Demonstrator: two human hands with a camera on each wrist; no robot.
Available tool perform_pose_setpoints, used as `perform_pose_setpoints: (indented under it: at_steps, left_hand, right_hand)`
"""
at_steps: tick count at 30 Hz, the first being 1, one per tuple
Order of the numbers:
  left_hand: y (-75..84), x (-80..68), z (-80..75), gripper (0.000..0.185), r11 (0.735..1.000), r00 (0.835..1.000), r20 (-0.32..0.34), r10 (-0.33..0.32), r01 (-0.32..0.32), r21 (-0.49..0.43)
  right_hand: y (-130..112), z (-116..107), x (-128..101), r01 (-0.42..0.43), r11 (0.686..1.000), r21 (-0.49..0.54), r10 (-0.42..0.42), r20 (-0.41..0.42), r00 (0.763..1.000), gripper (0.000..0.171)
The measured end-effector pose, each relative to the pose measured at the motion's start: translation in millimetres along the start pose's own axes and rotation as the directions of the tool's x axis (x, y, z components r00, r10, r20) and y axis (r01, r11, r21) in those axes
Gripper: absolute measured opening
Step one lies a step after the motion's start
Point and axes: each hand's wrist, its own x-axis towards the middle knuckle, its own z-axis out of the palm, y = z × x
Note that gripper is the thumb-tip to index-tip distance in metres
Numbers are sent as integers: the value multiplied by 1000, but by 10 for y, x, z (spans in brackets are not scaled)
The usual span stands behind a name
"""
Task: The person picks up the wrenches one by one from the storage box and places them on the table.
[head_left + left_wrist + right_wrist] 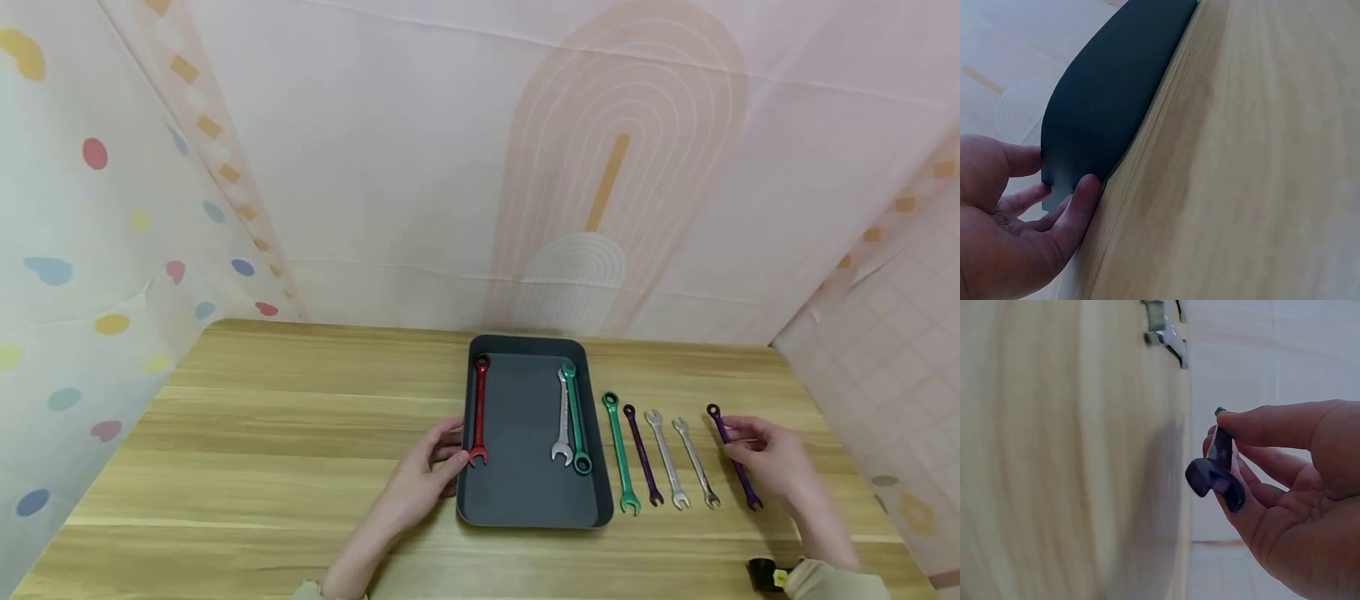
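My left hand (427, 475) holds the left wall of a dark grey tray (525, 504), thumb at the rim; the left wrist view shows fingers (1082, 194) against the tray's outer side (1110, 87). Inside the tray lie a red wrench (480, 408) along the left, and a silver wrench (564, 417) beside a green wrench (576, 417) on the right. Right of the tray, my right hand (772, 458) pinches a purple wrench (735, 458) between thumb and fingers. In the right wrist view, this wrench's open end (1213, 478) points toward the camera, over its shadow on the table.
Between tray and right hand lie a green wrench (621, 454), a purple wrench (643, 457) and two silver wrenches (667, 458), roughly parallel. A small black object with a yellow part (763, 575) is by the right sleeve. A patterned cloth (375, 167) hangs behind the wooden table (262, 450).
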Motion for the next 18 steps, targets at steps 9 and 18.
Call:
perform_pose_setpoints:
  at_steps: [9,18]
  left_hand:
    - [-7,9,-5,51,1000,1000,8,4,-4,-6]
    - [2,15,-5,51,1000,1000,3,-1,1,2]
  right_hand:
    - [-91,63,36,29,996,-80,-26,45,999,41]
    - [-151,91,98,49,987,-153,-36,91,995,40]
